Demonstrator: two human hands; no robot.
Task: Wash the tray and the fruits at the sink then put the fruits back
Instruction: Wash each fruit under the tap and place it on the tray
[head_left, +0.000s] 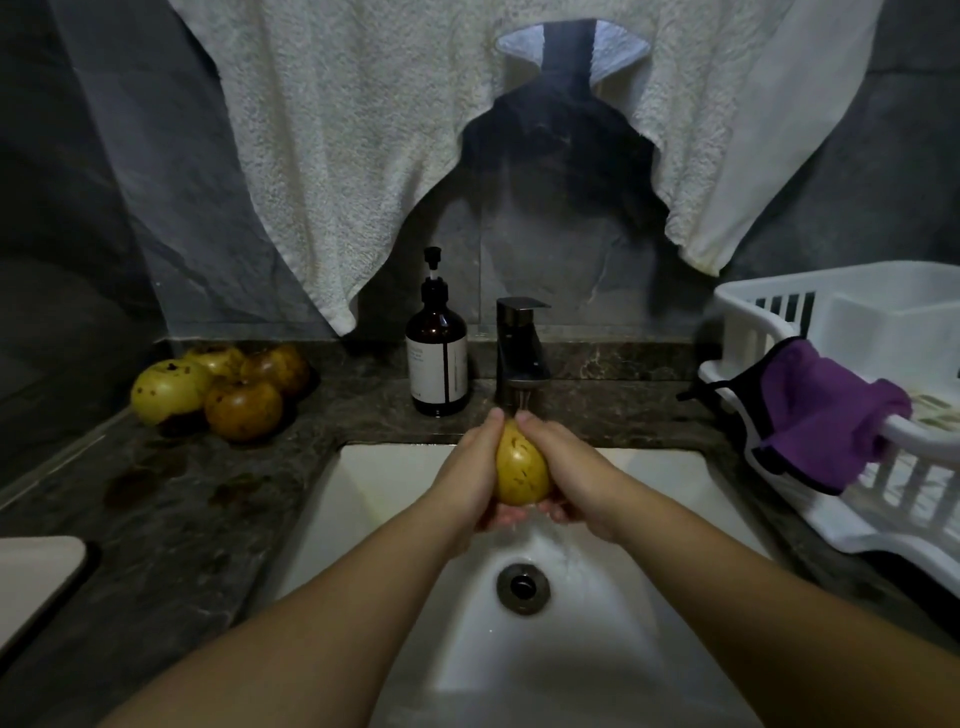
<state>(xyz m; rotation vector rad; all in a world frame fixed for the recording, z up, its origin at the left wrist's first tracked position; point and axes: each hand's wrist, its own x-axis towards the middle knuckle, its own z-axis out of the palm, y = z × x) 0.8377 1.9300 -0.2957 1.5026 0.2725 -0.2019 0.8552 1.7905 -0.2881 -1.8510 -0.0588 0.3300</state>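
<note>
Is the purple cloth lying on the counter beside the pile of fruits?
No, the purple cloth hangs over the rim of the white rack right of the sink, while the fruit pile sits on the counter at left.

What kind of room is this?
Probably a small home kitchen or washroom: a white sink under a running faucet, a pump soap bottle on the stone counter, and a dish rack alongside.

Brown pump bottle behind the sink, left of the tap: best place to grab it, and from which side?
Grip the pump bottle round its wide straight body, below the shoulder, coming from the front over the sink rim. It stands upright; the neck and pump head are thin and likely less steady to hold. The tap stands close on its right, so the front and left seem freer. Both hands hold a fruit now.
</note>
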